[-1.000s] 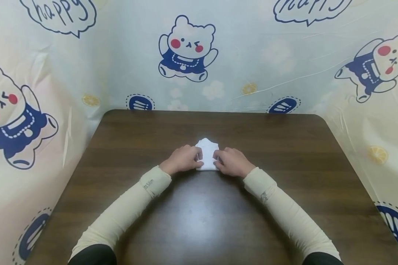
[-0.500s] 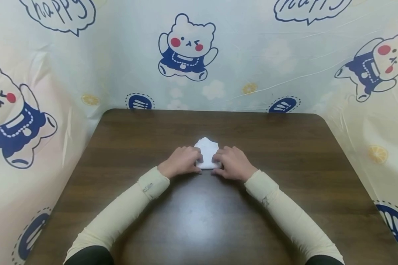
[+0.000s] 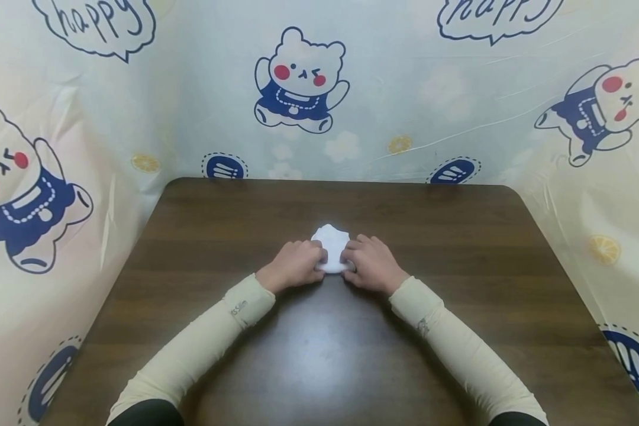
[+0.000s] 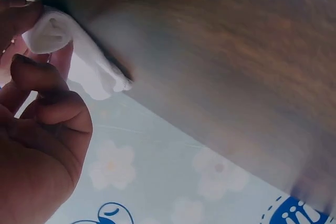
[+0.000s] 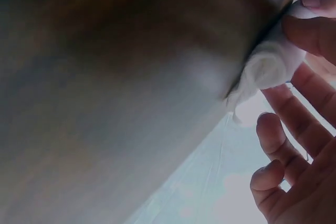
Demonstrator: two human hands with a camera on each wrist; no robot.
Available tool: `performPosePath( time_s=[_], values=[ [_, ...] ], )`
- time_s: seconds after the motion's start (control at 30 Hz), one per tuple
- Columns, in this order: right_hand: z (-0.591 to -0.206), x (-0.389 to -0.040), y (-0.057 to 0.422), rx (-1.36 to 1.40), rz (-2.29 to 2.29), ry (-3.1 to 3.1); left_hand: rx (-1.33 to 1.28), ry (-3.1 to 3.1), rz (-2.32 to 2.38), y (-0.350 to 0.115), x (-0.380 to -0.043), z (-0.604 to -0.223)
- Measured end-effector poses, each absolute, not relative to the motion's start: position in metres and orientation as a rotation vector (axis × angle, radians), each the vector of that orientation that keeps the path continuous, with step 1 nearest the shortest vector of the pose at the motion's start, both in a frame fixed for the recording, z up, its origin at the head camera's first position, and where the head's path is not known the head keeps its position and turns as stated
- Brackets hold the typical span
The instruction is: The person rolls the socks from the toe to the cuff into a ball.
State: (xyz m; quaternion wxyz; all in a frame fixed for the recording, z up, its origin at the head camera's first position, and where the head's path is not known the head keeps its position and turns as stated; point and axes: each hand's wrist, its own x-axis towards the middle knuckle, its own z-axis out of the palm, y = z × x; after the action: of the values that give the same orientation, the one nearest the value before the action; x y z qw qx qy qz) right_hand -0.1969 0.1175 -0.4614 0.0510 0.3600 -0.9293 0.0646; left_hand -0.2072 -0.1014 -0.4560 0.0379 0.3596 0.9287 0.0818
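A small white cloth lies at the middle of the table, its near part rolled up and its far part flat. My left hand holds the left end of the roll, thumb on the near side and fingers bent over the top. On the right end, my right hand grips in the same way. The left wrist view shows the spiral end of the rolled cloth between thumb and fingers. In the right wrist view, the rolled cloth shows its other end, with ring and little fingers held off it.
The brown wooden table spreads around both hands. Behind it and at both sides hangs a pale curtain printed with bears, close against the table's far edge. Light sleeves cover both forearms.
Both thumbs have drawn back from on top of the cloth to its near edge, then come in against the roll. The cloth's flat part looks slightly shorter; the hands stay at its two sides.
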Motion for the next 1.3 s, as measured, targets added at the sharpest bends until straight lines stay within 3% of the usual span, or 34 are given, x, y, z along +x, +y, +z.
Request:
performPosePath(
  time_s=[0.53,0.8,1.03,1.3],
  values=[
    [-0.459,-0.197,0.119,0.875,0.543,-3.053,0.754,2.672,0.703,-0.106,-0.206,-0.447],
    [-0.458,-0.196,0.113,0.762,0.536,-3.013,0.797,2.778,0.648,-0.103,-0.209,-0.45],
    [-0.455,-0.193,0.111,0.971,0.318,-2.839,0.995,2.881,0.496,-0.102,-0.208,-0.449],
    [-0.457,-0.191,0.126,1.017,0.102,-2.805,0.933,2.847,0.403,-0.107,-0.204,-0.454]
  ],
)
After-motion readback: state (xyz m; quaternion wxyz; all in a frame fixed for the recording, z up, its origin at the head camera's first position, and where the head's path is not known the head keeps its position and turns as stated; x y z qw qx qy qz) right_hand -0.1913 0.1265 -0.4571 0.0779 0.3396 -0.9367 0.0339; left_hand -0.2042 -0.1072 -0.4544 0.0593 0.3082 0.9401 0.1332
